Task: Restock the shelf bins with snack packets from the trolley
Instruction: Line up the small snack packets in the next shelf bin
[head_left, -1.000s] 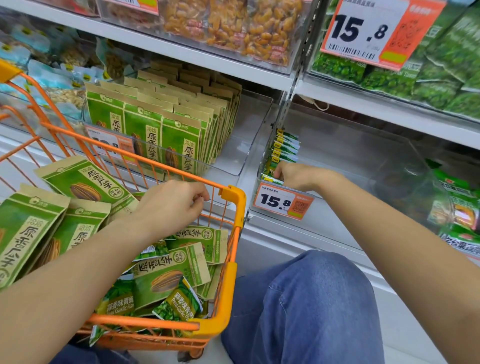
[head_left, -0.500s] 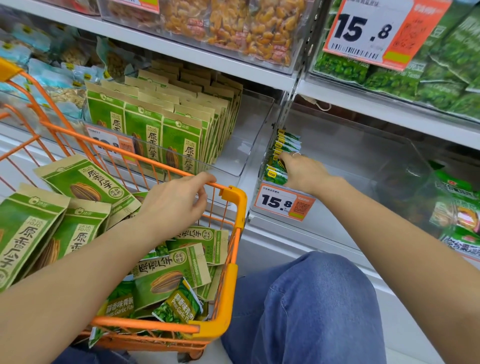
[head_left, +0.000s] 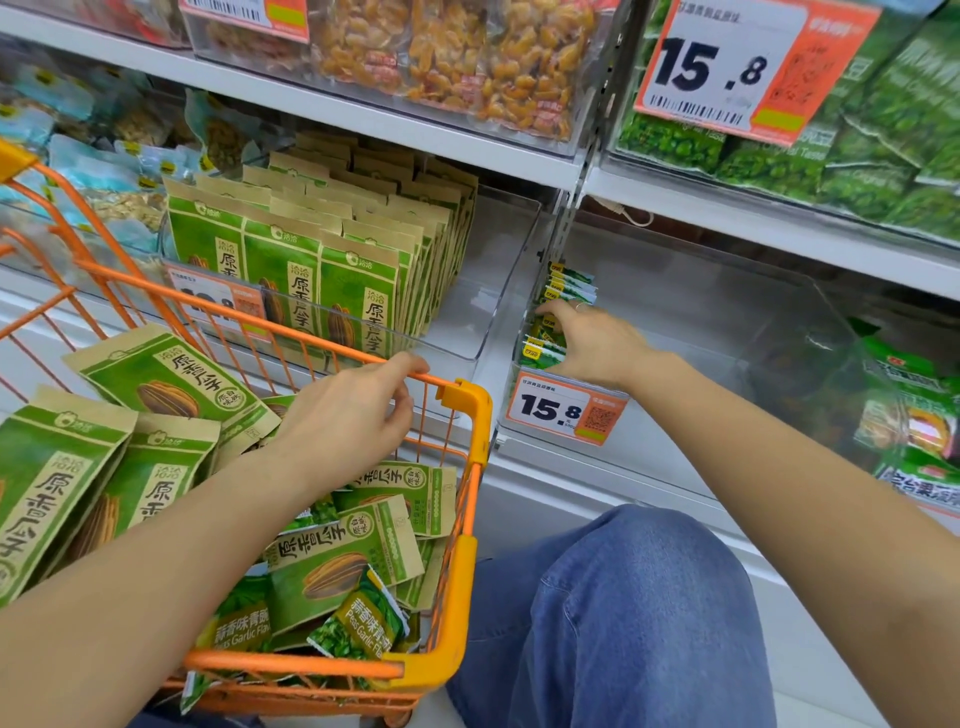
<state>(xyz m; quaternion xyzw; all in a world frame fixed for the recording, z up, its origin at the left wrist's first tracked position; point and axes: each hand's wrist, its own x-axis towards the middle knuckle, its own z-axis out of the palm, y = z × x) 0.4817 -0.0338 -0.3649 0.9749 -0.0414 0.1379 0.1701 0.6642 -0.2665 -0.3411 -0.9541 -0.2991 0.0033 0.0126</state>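
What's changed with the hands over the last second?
The left hand opened from a fist and its fingers now reach the trolley rim. The right hand pushed deeper into the clear bin, onto the row of small green packets. Trolley and shelves stayed put.

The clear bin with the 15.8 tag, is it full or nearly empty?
Nearly empty: the clear bin holds one short row of green packets at its left wall.

Shop aisle: price tags (head_left: 566, 410), stocked shelf bins (head_left: 675, 322).
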